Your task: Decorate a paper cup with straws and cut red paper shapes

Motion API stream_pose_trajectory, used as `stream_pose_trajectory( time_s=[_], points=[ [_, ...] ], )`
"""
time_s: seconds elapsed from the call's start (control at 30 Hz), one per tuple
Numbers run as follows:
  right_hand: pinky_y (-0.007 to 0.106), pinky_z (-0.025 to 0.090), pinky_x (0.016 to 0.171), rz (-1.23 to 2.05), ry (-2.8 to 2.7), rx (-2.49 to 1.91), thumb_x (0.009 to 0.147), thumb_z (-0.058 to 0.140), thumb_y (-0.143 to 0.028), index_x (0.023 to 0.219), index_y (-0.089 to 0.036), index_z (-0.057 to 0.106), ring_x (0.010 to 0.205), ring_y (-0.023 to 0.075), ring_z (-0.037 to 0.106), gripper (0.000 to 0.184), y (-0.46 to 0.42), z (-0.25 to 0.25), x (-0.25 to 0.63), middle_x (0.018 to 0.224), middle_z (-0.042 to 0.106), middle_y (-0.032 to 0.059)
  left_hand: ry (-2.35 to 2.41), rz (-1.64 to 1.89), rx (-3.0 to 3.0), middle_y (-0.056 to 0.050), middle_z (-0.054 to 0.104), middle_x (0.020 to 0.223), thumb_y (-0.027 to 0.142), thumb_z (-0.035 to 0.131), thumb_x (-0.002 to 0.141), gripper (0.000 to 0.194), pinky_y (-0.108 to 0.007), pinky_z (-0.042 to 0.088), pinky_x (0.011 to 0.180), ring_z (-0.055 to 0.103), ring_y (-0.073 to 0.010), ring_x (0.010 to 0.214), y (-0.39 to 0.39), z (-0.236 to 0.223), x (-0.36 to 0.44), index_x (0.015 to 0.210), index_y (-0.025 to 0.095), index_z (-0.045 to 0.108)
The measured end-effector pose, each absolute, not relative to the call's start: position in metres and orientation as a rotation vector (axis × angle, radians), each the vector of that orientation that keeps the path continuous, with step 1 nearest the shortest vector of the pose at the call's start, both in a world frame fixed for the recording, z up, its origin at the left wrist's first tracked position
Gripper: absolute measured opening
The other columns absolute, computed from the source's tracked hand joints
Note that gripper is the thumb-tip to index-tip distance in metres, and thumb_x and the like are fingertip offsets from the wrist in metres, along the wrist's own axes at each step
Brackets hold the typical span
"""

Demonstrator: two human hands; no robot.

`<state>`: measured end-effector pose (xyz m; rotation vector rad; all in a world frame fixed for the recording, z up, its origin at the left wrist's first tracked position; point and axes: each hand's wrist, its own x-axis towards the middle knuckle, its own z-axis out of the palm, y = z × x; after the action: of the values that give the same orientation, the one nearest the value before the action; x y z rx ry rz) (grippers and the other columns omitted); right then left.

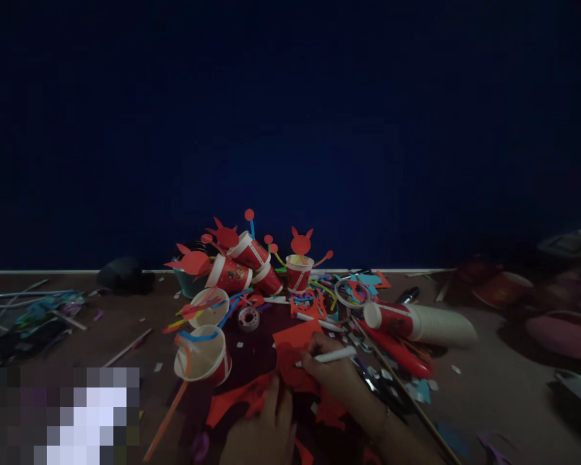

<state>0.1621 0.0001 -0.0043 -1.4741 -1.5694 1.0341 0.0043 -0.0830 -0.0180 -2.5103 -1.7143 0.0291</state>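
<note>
My right hand (326, 367) is closed round a white marker (337, 354), its tip against a sheet of red paper (294, 337). At the lower edge of that sheet, my left hand (261, 429) lies with its fingers stretched out, slightly blurred. Cut red paper scraps (239, 399) spread beside and under the left hand. To the left stand a paper cup (220, 368) and another paper cup (208, 310), with coloured strips over their rims. A roll of tape (248, 318) sits near the red sheet.
Behind, an upright red cup (299, 278) bears an eared paper head, beside several tipped decorated cups (230, 274). A stack of white cups (443, 325) lies at right, near scissors (385, 391) and a long thin stick (407, 394). Paper bits litter the table (121, 323).
</note>
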Motion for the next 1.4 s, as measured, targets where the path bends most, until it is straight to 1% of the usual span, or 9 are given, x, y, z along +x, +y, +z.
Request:
stream_pose_trajectory(
  time_s=[0.1,0.2,0.37,0.57,0.7,0.93,1.1,1.3,1.4],
  points=[
    [0.023,0.033,0.043,1.074,-1.478,-1.435,0.071,0.053,-0.036,0.056,-0.022,0.04,0.044,0.0122,0.043,0.024,0.001,-0.002,0.162,0.046,0.046,-0.0046,-1.688,0.043,-2.503,-0.01,0.051,0.131,0.024,0.052,0.08,0.041,-0.026,0.05,0.043,0.061,-0.014,0.046,-0.084,-0.018,0.005,0.121,0.028,0.055],
    [0.023,0.031,0.041,1.084,-1.371,-1.412,0.074,0.051,-0.042,0.056,-0.023,0.037,0.038,0.0113,0.04,0.029,-0.001,0.0,0.161,0.041,0.043,-0.0061,-1.717,0.044,-2.511,-0.01,0.052,0.13,0.023,0.05,0.081,0.042,-0.025,0.049,0.043,0.062,-0.014,0.048,-0.084,-0.017,0.005,0.123,0.029,0.053],
    [0.021,0.032,0.044,1.09,-1.449,-1.336,0.066,0.058,-0.029,0.062,-0.022,0.042,0.046,0.0098,0.04,0.018,-0.005,0.004,0.156,0.051,0.044,-0.0067,-1.747,0.019,-2.526,-0.011,0.055,0.127,0.024,0.051,0.08,0.042,-0.025,0.049,0.042,0.061,-0.0139,0.046,-0.083,-0.017,0.004,0.122,0.029,0.054],
    [0.021,0.03,0.043,1.02,-1.548,-1.461,0.067,0.052,-0.027,0.053,-0.022,0.039,0.045,0.0096,0.036,0.019,-0.002,0.002,0.154,0.047,0.038,-0.0067,-1.712,0.038,-2.52,-0.011,0.055,0.127,0.025,0.052,0.081,0.04,-0.026,0.05,0.04,0.062,-0.0154,0.046,-0.083,-0.021,0.004,0.121,0.029,0.055],
    [0.021,0.03,0.045,1.02,-1.623,-1.446,0.065,0.052,-0.023,0.056,-0.021,0.042,0.047,0.0095,0.038,0.013,-0.003,-0.001,0.154,0.05,0.042,-0.0063,-1.729,0.058,-2.513,-0.009,0.055,0.127,0.026,0.053,0.081,0.039,-0.026,0.049,0.039,0.063,-0.0155,0.046,-0.083,-0.021,0.005,0.12,0.03,0.056],
    [0.02,0.029,0.044,1.018,-1.628,-1.458,0.066,0.052,-0.023,0.056,-0.021,0.041,0.047,0.009,0.037,0.015,-0.004,-0.002,0.153,0.049,0.04,-0.0069,-1.745,0.031,-2.521,-0.01,0.054,0.128,0.027,0.055,0.08,0.041,-0.026,0.05,0.04,0.063,-0.0153,0.046,-0.083,-0.019,0.005,0.121,0.03,0.055],
    [0.02,0.028,0.043,1.001,-1.659,-1.463,0.068,0.053,-0.027,0.057,-0.021,0.04,0.046,0.0089,0.035,0.019,-0.005,-0.002,0.153,0.048,0.039,-0.0073,-1.761,0.04,-2.53,-0.013,0.053,0.128,0.026,0.055,0.08,0.042,-0.023,0.049,0.039,0.063,-0.0144,0.046,-0.083,-0.018,0.005,0.121,0.028,0.055],
    [0.021,0.029,0.045,1.011,-1.69,-1.479,0.07,0.053,-0.03,0.058,-0.021,0.041,0.048,0.0095,0.036,0.019,-0.006,0.002,0.152,0.049,0.04,-0.007,-1.75,0.063,-2.517,-0.016,0.053,0.128,0.029,0.053,0.081,0.041,-0.026,0.051,0.043,0.062,-0.0144,0.044,-0.082,-0.017,0.005,0.122,0.029,0.054],
    [0.021,0.028,0.045,1.019,-1.703,-1.471,0.07,0.054,-0.029,0.058,-0.021,0.041,0.047,0.0093,0.036,0.02,-0.006,0.003,0.152,0.049,0.04,-0.0073,-1.764,0.088,-2.512,-0.017,0.054,0.127,0.029,0.053,0.081,0.041,-0.025,0.05,0.041,0.063,-0.0154,0.046,-0.082,-0.019,0.006,0.122,0.028,0.054]
  ],
)
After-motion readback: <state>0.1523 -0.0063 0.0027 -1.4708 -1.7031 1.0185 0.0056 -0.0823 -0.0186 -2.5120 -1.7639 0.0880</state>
